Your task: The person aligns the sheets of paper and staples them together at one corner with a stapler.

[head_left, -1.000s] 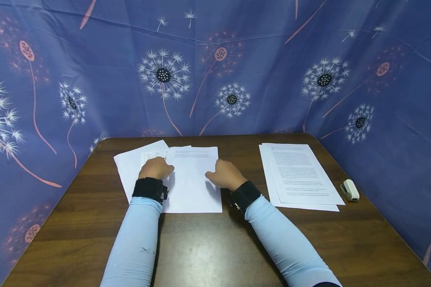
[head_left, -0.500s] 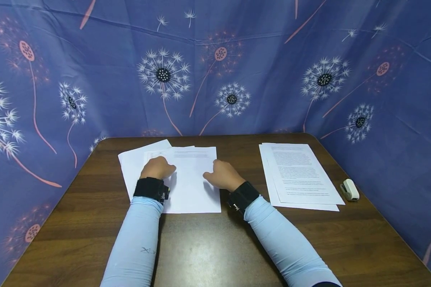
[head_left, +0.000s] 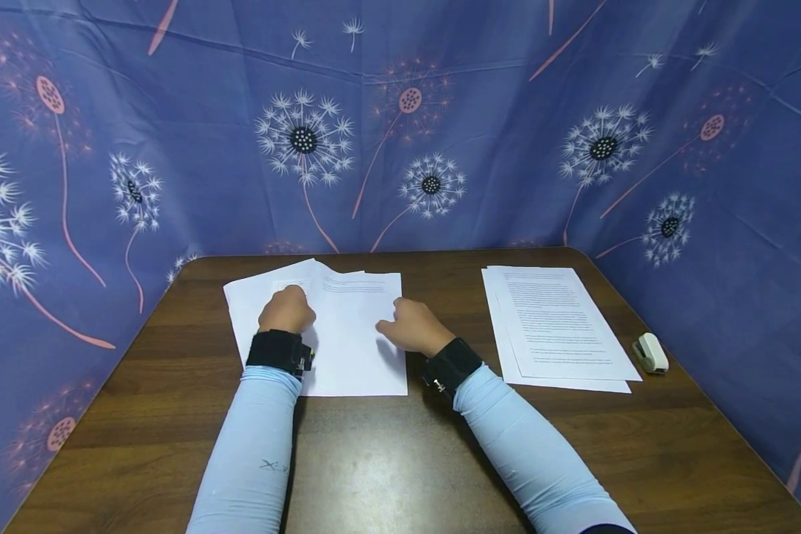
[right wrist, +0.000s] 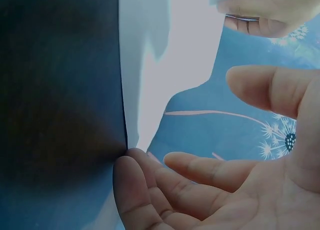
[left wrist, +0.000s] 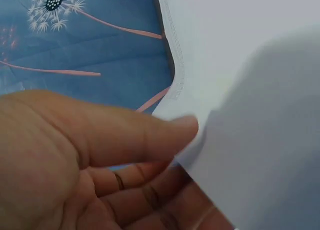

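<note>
A white printed sheet of paper [head_left: 357, 345] lies at the table's middle, its upper left part bent upward. My left hand [head_left: 285, 308] pinches its left edge; in the left wrist view the thumb [left wrist: 170, 137] presses the paper against curled fingers. At the right edge of the sheet is my right hand [head_left: 414, 326]. Its fingertips [right wrist: 131, 177] touch the paper's edge in the right wrist view, while the thumb stands apart from them. More white sheets [head_left: 243, 302] stick out at an angle beneath, partly hidden by my left hand.
A loose stack of printed sheets [head_left: 561, 322] lies on the right side of the brown wooden table [head_left: 374, 460]. Beside it, near the right edge, sits a small white stapler [head_left: 650, 353]. A blue dandelion-print cloth [head_left: 494, 148] hangs behind the table.
My left hand has shifted slightly left and away from me, and the sheet's upper left part now bends up. The middle sheet's right edge has moved a little left, with my right hand beside it.
</note>
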`<action>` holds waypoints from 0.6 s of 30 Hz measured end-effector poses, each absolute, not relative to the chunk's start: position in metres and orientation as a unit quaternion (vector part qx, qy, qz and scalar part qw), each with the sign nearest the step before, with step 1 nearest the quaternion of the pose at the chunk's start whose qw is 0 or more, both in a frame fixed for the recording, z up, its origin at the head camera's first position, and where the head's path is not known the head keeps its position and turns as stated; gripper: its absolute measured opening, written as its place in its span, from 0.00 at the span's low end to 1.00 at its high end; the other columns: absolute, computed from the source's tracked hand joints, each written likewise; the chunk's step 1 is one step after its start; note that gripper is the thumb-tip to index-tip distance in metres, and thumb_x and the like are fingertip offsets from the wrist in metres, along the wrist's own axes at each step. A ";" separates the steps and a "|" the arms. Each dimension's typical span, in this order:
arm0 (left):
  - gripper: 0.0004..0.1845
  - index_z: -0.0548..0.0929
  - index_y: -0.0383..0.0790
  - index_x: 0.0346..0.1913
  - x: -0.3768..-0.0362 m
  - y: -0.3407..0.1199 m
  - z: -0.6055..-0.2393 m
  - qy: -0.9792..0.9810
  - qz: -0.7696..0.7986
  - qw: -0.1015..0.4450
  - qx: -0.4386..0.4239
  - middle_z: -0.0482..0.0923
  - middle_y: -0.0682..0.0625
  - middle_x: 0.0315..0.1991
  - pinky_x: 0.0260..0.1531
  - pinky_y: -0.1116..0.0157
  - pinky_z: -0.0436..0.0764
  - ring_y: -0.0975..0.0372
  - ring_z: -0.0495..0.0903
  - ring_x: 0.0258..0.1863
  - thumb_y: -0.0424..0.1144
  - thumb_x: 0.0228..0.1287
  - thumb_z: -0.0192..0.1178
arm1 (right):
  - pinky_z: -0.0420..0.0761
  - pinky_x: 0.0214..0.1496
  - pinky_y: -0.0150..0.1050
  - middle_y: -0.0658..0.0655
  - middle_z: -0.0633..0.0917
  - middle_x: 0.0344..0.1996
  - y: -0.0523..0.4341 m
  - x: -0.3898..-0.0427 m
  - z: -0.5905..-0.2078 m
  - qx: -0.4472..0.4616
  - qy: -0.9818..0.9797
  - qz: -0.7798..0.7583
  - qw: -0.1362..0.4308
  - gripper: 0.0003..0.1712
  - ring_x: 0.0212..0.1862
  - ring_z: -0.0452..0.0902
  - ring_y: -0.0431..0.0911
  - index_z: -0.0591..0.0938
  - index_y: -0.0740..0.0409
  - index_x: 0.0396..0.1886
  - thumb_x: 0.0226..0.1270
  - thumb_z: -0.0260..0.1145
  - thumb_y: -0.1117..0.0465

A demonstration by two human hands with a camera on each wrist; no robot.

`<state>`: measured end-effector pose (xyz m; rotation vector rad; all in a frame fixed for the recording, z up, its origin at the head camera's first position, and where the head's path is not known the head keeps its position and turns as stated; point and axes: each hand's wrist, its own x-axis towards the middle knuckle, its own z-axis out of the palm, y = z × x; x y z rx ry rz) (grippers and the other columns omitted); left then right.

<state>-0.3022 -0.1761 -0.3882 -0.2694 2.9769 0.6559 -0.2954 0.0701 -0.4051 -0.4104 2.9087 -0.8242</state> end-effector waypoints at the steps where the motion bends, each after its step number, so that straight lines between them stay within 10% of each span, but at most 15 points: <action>1: 0.20 0.83 0.27 0.57 -0.303 -0.177 -0.389 0.972 0.216 0.037 -0.089 0.85 0.31 0.51 0.38 0.48 0.82 0.47 0.81 0.37 0.33 0.65 0.58 | 0.78 0.64 0.48 0.67 0.82 0.63 0.070 -0.296 -0.405 -0.134 0.952 -0.271 0.046 0.39 0.53 0.80 0.52 0.74 0.72 0.69 0.70 0.64 0.47; 18: 0.19 0.78 0.23 0.57 -0.305 -0.183 -0.384 0.956 0.273 0.088 -0.061 0.80 0.34 0.50 0.42 0.55 0.77 0.49 0.77 0.42 0.31 0.68 0.51 | 0.75 0.69 0.51 0.68 0.79 0.66 0.080 -0.306 -0.409 -0.082 0.945 -0.315 0.039 0.39 0.66 0.77 0.58 0.71 0.71 0.71 0.70 0.63 0.48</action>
